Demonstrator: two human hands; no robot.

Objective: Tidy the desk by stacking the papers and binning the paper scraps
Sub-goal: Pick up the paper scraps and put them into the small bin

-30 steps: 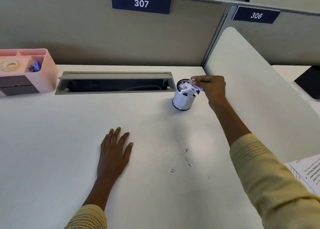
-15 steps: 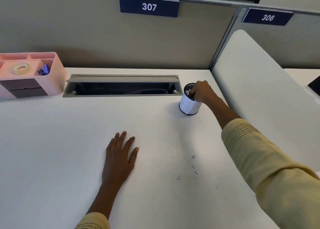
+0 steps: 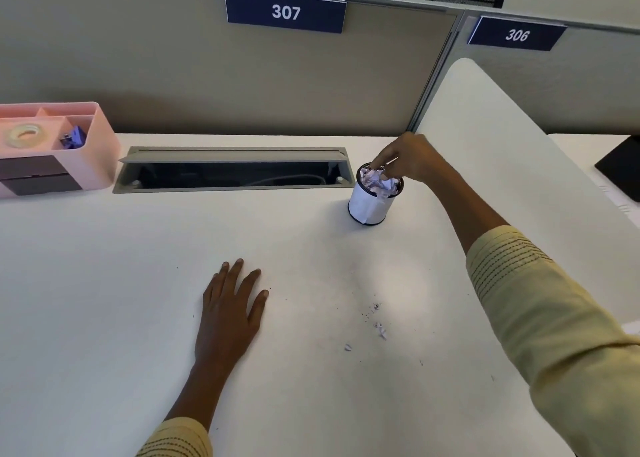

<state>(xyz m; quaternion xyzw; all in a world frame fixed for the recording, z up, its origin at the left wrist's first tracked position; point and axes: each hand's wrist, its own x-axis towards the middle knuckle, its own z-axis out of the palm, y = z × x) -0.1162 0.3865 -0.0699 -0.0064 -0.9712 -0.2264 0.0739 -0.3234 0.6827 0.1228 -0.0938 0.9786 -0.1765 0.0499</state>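
Observation:
A small white cup-shaped bin (image 3: 367,207) stands on the white desk (image 3: 104,300), just right of the cable slot. Crumpled paper scraps (image 3: 375,184) fill it to the rim. My right hand (image 3: 412,160) hovers over the bin's mouth, its fingertips pointing down and touching the top scraps. My left hand (image 3: 230,314) lies flat on the desk with fingers spread, holding nothing. A few tiny paper bits (image 3: 379,328) and specks lie on the desk between my two arms. No sheets of paper are in view.
A pink desk organiser (image 3: 97,151) with a tape roll sits at the back left. An open cable slot (image 3: 232,174) runs along the back of the desk. A white rounded divider panel (image 3: 502,145) borders the right side, with a dark object (image 3: 623,169) beyond it.
My right hand carried scraps over the bin, pushed them down into it, and has now risen to the rim with the scraps left inside. My left hand stayed flat.

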